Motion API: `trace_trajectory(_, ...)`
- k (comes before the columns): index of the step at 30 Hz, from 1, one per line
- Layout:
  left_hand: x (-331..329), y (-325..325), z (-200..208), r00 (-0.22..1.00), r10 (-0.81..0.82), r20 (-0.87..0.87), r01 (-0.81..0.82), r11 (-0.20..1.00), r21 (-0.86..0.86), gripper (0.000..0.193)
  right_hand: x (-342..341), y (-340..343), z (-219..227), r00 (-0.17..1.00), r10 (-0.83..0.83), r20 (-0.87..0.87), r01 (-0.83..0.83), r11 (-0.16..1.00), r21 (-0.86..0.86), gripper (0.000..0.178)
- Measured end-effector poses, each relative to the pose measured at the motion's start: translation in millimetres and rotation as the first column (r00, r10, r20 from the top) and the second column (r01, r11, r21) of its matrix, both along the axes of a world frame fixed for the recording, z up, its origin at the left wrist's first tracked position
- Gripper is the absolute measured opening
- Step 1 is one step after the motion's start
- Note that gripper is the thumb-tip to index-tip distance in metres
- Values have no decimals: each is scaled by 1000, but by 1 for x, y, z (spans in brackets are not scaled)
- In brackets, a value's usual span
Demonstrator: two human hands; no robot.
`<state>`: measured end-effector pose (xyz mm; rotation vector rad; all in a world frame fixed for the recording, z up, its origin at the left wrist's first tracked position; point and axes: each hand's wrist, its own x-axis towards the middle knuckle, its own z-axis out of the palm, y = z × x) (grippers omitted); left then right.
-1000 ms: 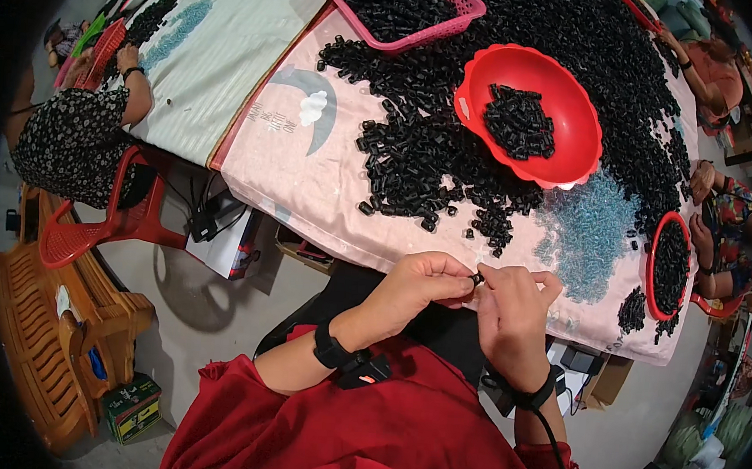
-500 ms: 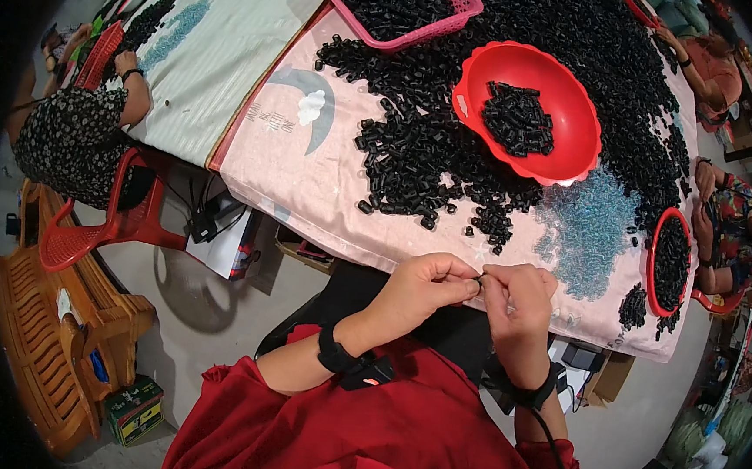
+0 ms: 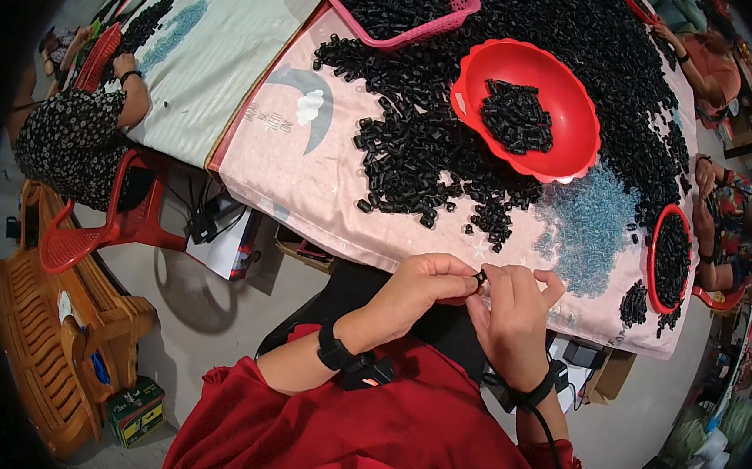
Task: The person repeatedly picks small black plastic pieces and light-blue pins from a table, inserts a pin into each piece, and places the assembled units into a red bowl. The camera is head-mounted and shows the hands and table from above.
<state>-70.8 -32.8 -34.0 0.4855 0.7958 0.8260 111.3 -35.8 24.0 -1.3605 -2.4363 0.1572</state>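
Just off the table's near edge, my left hand (image 3: 424, 290) pinches a small black plastic piece (image 3: 479, 277) between thumb and index finger. My right hand (image 3: 514, 314) meets it from the right, its bent fingertips closed at the piece and one finger lifted outward. The fingertips partly hide the piece. On the pink tablecloth (image 3: 292, 194) beyond lies a spread of small black plastic pieces (image 3: 407, 158). To its right is a pile of tiny clear bluish parts (image 3: 589, 236). A red scalloped bowl (image 3: 568, 100) holds more black pieces.
A pink basket (image 3: 457, 5) full of black pieces stands at the far side. At the right edge sits a red oval tray (image 3: 654, 271) of black pieces. Other people work around the tables. A red chair (image 3: 115, 225) and a wooden bench (image 3: 56, 317) are at left.
My right hand has shifted slightly, with its fingers lifted and re-angled around the black piece, which shows more now. My left hand keeps its pinch.
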Motion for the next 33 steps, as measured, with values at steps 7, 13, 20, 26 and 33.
trace_trajectory(7, 0, 5, 0, 998, -59, -11, 60, 998, 16, 18, -2, -2, 1, 1000, 4, 15, -5, 1000, 27, 39)
trace_trajectory(13, -2, 7, -6, 994, -108, -30, 110, 992, 69, 19, 1, -2, -1, 1000, -7, 15, 7, 999, 38, 39)
trace_trajectory(20, -5, 5, -14, 979, -204, 7, 205, 978, -40, 25, 6, -2, 2, 996, -22, 83, 19, 999, 44, 36)
trace_trajectory(26, -1, 3, -19, 982, -176, 73, 177, 984, -2, 24, 6, -2, 1, 997, 11, 81, -16, 998, 58, 28)
trace_trajectory(33, -3, 2, -13, 979, -192, -70, 199, 972, 121, 21, 8, -5, 3, 998, 13, 67, -14, 1000, 10, 32)
